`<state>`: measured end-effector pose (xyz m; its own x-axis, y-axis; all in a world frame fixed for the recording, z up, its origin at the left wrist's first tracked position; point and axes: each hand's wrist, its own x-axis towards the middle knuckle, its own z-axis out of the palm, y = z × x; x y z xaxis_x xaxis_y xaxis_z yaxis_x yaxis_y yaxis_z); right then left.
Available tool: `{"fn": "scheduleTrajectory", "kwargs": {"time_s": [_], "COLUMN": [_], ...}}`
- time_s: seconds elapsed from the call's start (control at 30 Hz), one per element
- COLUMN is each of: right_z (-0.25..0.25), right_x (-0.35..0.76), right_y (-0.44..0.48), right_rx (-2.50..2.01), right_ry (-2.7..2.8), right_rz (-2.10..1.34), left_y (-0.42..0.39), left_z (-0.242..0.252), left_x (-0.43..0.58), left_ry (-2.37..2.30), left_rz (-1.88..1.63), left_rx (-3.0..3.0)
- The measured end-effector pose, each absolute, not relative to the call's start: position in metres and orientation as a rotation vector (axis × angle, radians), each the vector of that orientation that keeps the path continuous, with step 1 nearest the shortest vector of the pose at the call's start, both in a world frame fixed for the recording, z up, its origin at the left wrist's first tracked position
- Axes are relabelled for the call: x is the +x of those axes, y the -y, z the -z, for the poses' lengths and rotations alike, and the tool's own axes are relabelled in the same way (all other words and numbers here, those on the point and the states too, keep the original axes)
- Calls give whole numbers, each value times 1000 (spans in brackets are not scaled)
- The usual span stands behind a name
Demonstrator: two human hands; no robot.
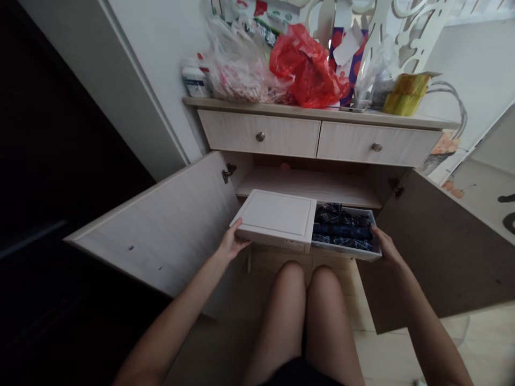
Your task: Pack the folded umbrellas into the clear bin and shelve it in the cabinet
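A white storage box is held level in front of the cabinet, above my knees. My left hand grips its left front corner, thumb on top and fingers beneath. Out of the right side of the box sticks a pale, see-through drawer. Folded dark plaid clothes lie in rows inside it. My right hand grips the drawer's right end wall; part of its fingers is hidden behind that wall.
The cabinet's left door and right door stand wide apart on both sides. Behind the box is a shelf. Two closed drawers sit above. Bottles, a red plastic bag and other packages crowd the cabinet top.
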<state>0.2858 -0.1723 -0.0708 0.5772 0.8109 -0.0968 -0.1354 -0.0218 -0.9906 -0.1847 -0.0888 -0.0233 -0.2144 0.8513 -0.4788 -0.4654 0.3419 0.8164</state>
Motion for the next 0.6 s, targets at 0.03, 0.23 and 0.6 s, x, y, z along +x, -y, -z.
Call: {"fn": "scheduleTrajectory", "kwargs": {"time_s": [0.03, 0.23, 0.6], "right_z": [71, 71, 77], "right_x": [283, 259, 227], "right_y": [171, 160, 127], "right_rx": [-1406, -1369, -1287], "right_ry": [606, 585, 776], "right_rz": [-869, -954, -964], "left_y": [90, 96, 106], "left_z": [24, 27, 34], "left_x": [-182, -157, -123], "left_ry": [-1284, -1255, -1227], "left_rz": [-1256, -1252, -1217], "left_rx": [402, 400, 407]}}
